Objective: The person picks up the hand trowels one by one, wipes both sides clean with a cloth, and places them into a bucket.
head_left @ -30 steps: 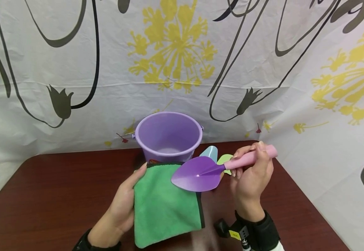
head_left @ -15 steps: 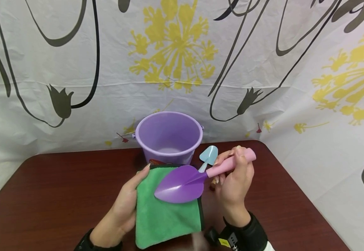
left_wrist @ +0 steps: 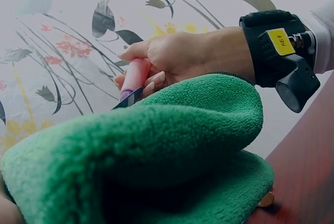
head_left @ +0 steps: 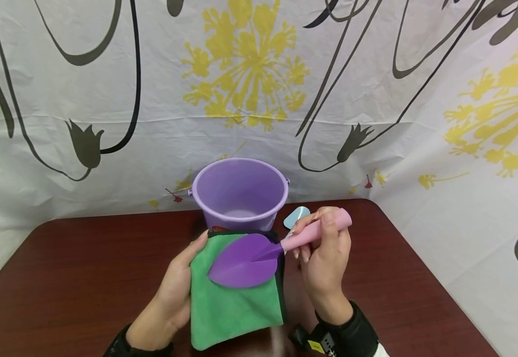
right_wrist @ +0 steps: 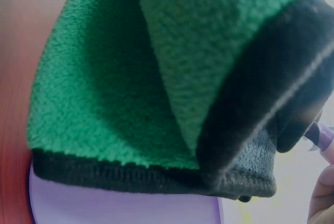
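A green cloth with a dark edge (head_left: pixel 236 312) is held by my left hand (head_left: pixel 171 292), thumb on top along its left side. My right hand (head_left: pixel 326 258) grips the pink handle of a toy trowel (head_left: pixel 243 263), whose purple blade lies over the upper part of the cloth in the head view. In the left wrist view, the folded cloth (left_wrist: pixel 172 140) fills the foreground, and the right hand (left_wrist: pixel 167 59) holds the handle behind it. The cloth (right_wrist: pixel 120 78) hides most of the trowel in the right wrist view.
A purple bucket (head_left: pixel 241 215) stands at the back of the dark red table (head_left: pixel 85 277), near the patterned curtain (head_left: pixel 152 99). A small light-blue shovel (head_left: pixel 295 216) lies right of the bucket, partly behind the right hand.
My right hand has moved left and slightly down with the trowel, bringing the blade further over the cloth. My left hand and the cloth have barely moved.
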Demonstrator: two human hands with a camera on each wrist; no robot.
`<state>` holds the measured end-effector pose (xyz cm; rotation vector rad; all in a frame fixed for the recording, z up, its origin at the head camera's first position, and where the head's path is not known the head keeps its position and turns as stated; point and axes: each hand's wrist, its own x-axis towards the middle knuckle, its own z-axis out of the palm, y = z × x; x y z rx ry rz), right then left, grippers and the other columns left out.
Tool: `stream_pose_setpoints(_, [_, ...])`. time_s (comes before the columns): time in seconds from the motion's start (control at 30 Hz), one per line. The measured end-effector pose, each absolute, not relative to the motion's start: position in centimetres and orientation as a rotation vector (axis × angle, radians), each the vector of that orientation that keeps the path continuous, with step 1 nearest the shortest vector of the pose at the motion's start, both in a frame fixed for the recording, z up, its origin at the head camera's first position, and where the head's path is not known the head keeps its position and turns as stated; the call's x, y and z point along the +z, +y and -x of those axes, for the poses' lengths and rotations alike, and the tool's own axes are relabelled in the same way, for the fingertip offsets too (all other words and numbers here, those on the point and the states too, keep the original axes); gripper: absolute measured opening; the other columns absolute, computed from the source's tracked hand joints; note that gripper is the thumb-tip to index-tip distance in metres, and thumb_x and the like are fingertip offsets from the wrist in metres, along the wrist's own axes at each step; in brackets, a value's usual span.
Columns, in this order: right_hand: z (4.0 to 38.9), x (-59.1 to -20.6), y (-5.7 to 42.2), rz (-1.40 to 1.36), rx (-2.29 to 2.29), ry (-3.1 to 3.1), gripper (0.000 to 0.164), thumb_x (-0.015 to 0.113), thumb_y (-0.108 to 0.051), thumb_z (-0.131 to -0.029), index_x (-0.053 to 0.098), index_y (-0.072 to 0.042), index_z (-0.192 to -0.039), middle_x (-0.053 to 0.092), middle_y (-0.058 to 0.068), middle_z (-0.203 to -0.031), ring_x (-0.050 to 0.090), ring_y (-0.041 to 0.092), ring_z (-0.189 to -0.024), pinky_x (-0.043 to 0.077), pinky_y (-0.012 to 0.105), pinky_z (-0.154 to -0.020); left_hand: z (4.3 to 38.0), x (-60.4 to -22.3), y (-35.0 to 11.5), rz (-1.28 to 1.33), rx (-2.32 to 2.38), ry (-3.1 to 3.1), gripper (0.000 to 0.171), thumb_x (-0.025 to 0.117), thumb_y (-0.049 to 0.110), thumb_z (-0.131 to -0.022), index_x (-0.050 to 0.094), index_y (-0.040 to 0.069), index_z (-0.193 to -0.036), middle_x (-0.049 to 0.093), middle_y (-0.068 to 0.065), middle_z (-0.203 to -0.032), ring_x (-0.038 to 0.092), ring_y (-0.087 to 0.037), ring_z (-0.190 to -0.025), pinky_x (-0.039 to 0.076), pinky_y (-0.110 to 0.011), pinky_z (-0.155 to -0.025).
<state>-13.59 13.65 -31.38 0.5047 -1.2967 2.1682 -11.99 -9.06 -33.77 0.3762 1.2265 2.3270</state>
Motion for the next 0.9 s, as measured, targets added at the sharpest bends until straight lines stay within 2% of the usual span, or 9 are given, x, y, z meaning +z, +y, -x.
stream_pose_setpoints(0.2, [13.7, -31.3, 14.3, -0.449, 2.198, -1.299, 0.022, 0.037, -0.021, -0.110, 0.046, -0.008, -0.095, 0.064, 0.001, -0.065, 0.032, 0.011, -0.035, 0.020, 0.035, -0.029, 12.0, -33.7, -9.0, -0.437, 2.322, 1.187, 0.045, 0.026, 0.048, -0.111, 0.055, 0.018, -0.127, 0.069, 0.006, -0.107, 0.071, -0.008, -0.099, 0.059, -0.027, -0.092])
stream_pose_setpoints(0.47, [14.3, -31.0, 15.0, -0.430, 2.180, -1.172, 0.021, 0.042, -0.020, -0.109, 0.047, -0.006, -0.093, 0.064, 0.004, -0.064, 0.032, 0.012, -0.035, 0.025, 0.027, -0.029, 11.9, -33.6, -9.0, -0.440, 2.340, 1.156, 0.045, 0.026, 0.047, -0.111, 0.057, 0.017, -0.126, 0.070, 0.006, -0.106, 0.072, -0.007, -0.095, 0.060, -0.025, -0.088])
stream_pose_setpoints(0.7, [14.7, -30.7, 15.8, -0.393, 2.148, -1.100, 0.020, 0.046, -0.021, -0.108, 0.047, -0.006, -0.093, 0.064, 0.007, -0.063, 0.034, 0.011, -0.036, 0.019, 0.026, -0.031, 11.8, -33.6, -8.9, -0.387, 2.341, 1.203, 0.043, 0.029, 0.048, -0.110, 0.056, 0.018, -0.126, 0.070, 0.009, -0.107, 0.071, -0.005, -0.096, 0.059, -0.024, -0.088])
stream_pose_setpoints(0.9, [15.0, -30.6, 16.3, -0.384, 2.101, -1.075, 0.021, 0.046, -0.020, -0.107, 0.047, -0.005, -0.092, 0.063, 0.007, -0.062, 0.034, 0.012, -0.035, 0.021, 0.026, -0.032, 11.7, -33.5, -9.0, -0.372, 2.348, 1.227, 0.042, 0.030, 0.048, -0.110, 0.056, 0.019, -0.125, 0.070, 0.010, -0.106, 0.070, -0.004, -0.095, 0.059, -0.023, -0.088])
